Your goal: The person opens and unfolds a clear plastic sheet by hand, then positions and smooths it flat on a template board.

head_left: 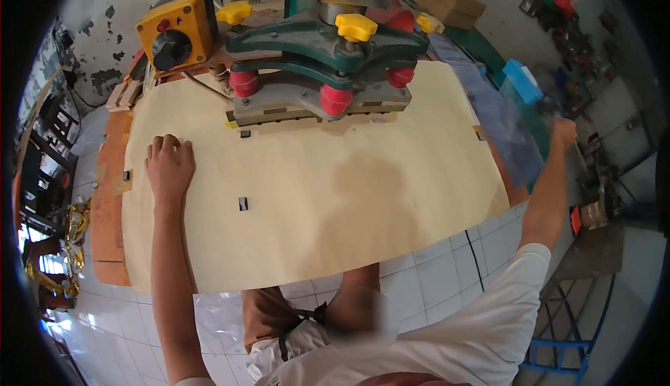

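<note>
My left hand (169, 166) rests on a large cream sheet (293, 239), its fingers bent forward and slightly apart, with nothing in it. Two small dark blocks, a farther one (245, 134) and a nearer one (243, 204), lie to its right on the sheet. Out to the far right, my right hand (564, 132) is closed at the edge of a clear plastic sheet (513, 124), which looks blurred and partly lifted. Its fingertips are hidden. A blue box (523, 81) with a pale top sits just left of that hand.
A heavy green press head (307, 44) with yellow knobs and red spacers hangs over the sheet's far side. An orange control box (176, 28) with a black dial stands at back left. A cardboard box (450, 3) lies behind; a blue metal frame (562, 351) stands lower right.
</note>
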{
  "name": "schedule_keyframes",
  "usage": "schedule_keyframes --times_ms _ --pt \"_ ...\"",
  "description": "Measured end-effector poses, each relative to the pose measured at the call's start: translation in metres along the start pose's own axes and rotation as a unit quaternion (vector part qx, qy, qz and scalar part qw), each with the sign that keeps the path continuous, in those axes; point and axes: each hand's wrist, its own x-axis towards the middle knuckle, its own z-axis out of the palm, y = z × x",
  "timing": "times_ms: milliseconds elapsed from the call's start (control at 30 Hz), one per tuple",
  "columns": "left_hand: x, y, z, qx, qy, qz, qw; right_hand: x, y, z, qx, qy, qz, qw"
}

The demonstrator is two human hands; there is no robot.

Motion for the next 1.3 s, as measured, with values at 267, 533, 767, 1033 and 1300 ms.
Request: schedule_keyframes --times_ms 267,533,767,1033,1300 --pt "-0.002 0.001 0.0 0.003 0.014 0.009 1.0 -0.01 0.064 0.049 -0.078 -0.024 -0.037 0.996" --pt "-0.002 -0.004 0.001 -0.005 0.017 0.009 1.0 -0.041 0.108 0.063 -0.018 -0.054 0.054 0.997" --pt "-0.003 -0.004 -0.003 0.006 0.018 0.007 1.0 -0.014 0.106 0.07 0.415 -0.086 0.362 0.83" --pt "-0.003 -0.007 -0.005 0.019 0.027 0.021 0.999 -0.03 0.085 0.056 0.643 -0.25 0.447 0.569" --pt "0.0 -0.005 0.008 0.012 0.004 0.004 1.0 0.009 0.133 0.091 0.444 -0.14 0.414 0.783"
